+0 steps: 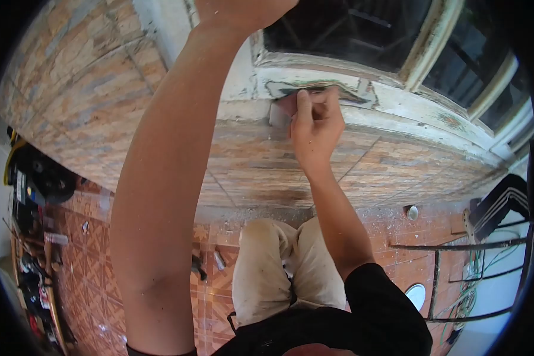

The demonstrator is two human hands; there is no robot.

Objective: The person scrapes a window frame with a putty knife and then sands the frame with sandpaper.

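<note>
My right hand is against the lower rail of a white wooden window frame. Its thumb and fingers are pinched on a pinkish sheet that looks like sandpaper, partly hidden by the fingers. Around it the paint is chipped, with a dark, rough-edged patch of bare surface. Higher up, my left hand is at the frame's left side, cut off by the top edge of the view. Its fingers are out of sight, so its hold cannot be made out.
Stone-patterned tiles cover the wall below the window. On the right are a metal rack, green cable, a small cup and a black striped trouser leg. Tools and a black machine line the left side.
</note>
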